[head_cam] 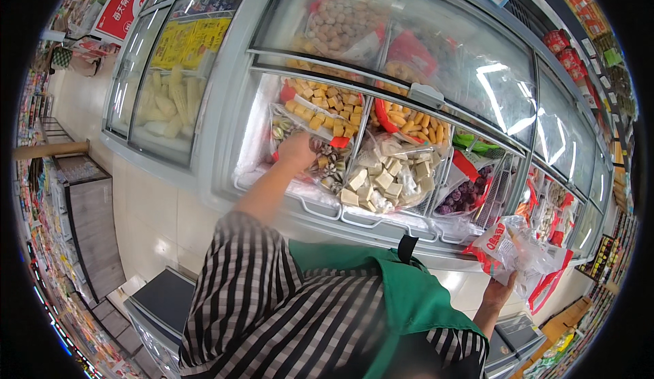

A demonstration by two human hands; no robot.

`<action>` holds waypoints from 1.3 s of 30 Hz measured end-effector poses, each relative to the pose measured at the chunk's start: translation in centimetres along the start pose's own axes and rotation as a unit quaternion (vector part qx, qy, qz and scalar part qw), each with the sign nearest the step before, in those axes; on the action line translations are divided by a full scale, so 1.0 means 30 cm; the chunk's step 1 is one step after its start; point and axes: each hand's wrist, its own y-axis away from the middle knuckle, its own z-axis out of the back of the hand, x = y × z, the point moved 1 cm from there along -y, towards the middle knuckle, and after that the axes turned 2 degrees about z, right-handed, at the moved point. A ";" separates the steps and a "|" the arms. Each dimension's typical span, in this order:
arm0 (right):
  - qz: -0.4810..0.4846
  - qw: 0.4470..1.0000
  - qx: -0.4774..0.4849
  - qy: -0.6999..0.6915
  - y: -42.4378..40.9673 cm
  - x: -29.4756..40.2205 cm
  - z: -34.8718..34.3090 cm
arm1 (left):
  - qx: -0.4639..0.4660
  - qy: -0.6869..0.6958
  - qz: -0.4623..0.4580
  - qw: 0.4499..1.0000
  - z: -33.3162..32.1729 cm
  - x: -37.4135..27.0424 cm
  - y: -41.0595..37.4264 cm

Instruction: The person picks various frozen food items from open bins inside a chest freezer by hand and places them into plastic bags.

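My left hand (298, 151) reaches into a chest freezer (217, 138), at a clear bag of dark-and-pale striped frozen pieces (332, 161). Its fingers are hidden, so its grip does not show. Just beyond it sits a bag of yellow-orange frozen cubes (322, 108) with a red edge. Pale frozen tofu-like cubes (391, 177) in clear plastic lie to the right, in front of orange-brown oblong pieces (416, 123). Outside the freezer's front edge, my right hand (499, 292) grips crumpled clear plastic bags (526, 256) with red edges and printing.
Sliding glass lids (409, 31) cover the freezer's far half. Wire dividers (360, 133) separate the bins; dark purple frozen balls (462, 190) lie farther right. A second freezer section at left holds pale corn cobs (176, 98). Behind me stands a dark-topped case (163, 297).
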 end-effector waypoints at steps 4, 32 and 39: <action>-0.022 0.999 -0.039 -0.018 -0.005 0.000 -0.004 | 0.130 0.104 -0.066 0.984 0.021 0.017 -0.021; -0.018 1.000 -0.025 0.000 0.009 -0.011 -0.015 | -0.018 0.871 0.091 0.483 0.196 -0.012 -0.179; 0.003 1.000 -0.005 0.017 0.019 -0.021 -0.045 | -0.138 0.300 0.160 0.930 0.111 0.135 -0.270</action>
